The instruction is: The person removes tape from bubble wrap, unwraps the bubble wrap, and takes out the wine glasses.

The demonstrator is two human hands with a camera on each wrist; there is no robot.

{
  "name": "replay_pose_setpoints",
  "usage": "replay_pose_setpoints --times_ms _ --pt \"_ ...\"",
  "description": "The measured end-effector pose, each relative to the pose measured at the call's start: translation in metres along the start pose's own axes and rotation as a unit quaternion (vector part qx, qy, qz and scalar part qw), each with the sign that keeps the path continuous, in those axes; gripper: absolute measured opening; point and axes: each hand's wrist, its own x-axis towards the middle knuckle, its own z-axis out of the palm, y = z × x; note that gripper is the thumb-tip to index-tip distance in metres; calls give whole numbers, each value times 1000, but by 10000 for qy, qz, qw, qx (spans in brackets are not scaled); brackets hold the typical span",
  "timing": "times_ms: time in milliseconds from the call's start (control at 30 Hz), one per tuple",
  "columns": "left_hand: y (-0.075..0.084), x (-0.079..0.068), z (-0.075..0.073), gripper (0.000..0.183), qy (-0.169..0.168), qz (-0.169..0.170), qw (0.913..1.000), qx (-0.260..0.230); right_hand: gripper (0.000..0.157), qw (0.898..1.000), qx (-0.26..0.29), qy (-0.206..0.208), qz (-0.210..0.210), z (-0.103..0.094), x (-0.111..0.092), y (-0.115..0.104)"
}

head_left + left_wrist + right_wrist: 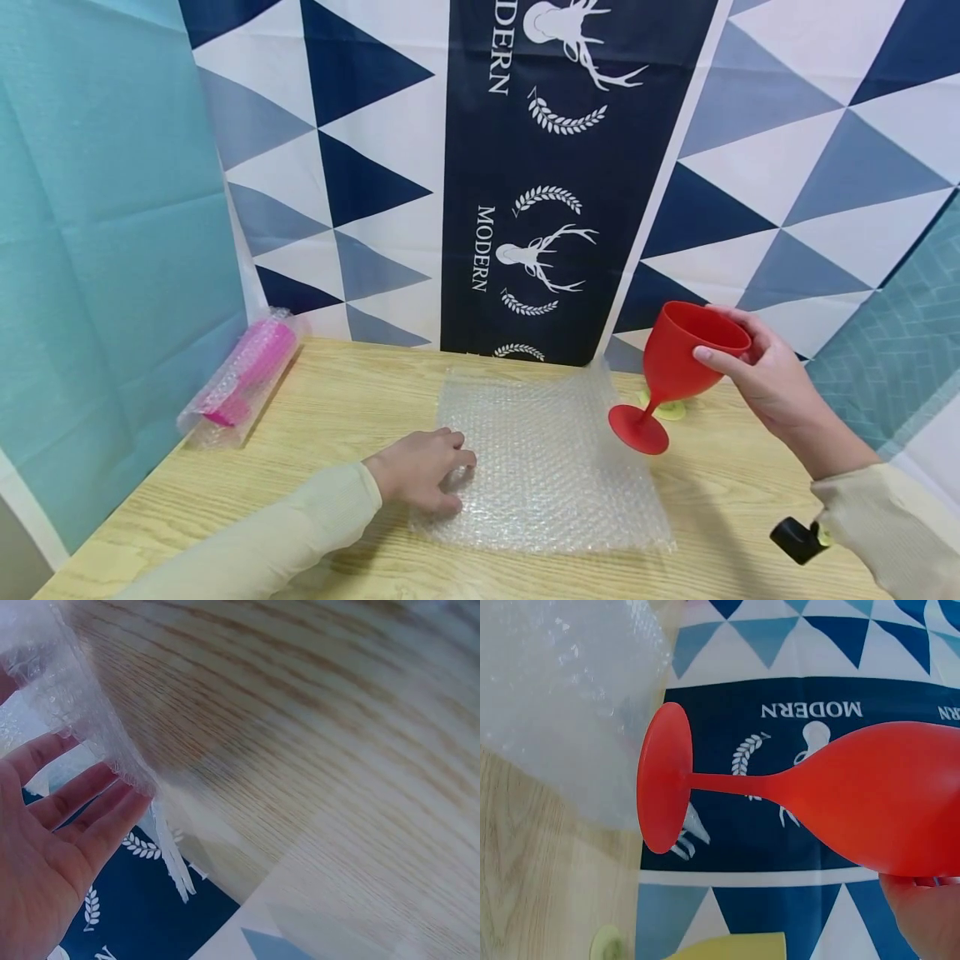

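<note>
My right hand [765,375] grips a red plastic goblet [686,354] by its bowl, thumb near the rim. The goblet is held tilted above the right part of a sheet of bubble wrap [540,458]. In the right wrist view its stem and round foot [664,778] point left. My left hand [423,471] rests at the left edge of the sheet. In the left wrist view, its extended fingers [112,825] touch the edge of the bubble wrap [97,727], without curling round it.
A pink goblet rolled in bubble wrap [243,375] lies at the table's left edge. Behind the red goblet is a yellow object [675,410], partly hidden. A patterned cloth [390,167] hangs along the back of the wooden table [345,400]; a teal cloth [112,250] hangs left.
</note>
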Motion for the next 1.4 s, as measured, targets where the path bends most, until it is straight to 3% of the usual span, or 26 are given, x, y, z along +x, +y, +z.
replay_pose_setpoints --times_ms 367,733,967,1400 --pt "-2 -3 1 43 137 23 9999 97 50 9981 598 106 -93 -13 -1 10" --pt "-4 -7 2 43 158 -24 9998 76 52 9994 142 327 -48 -19 -1 15" --pt "-5 -10 2 45 144 -58 9999 -18 48 9982 427 376 -207 -25 -1 23" --pt "-7 -16 3 44 173 22 9998 -69 54 9919 -959 823 -137 -39 3 43"
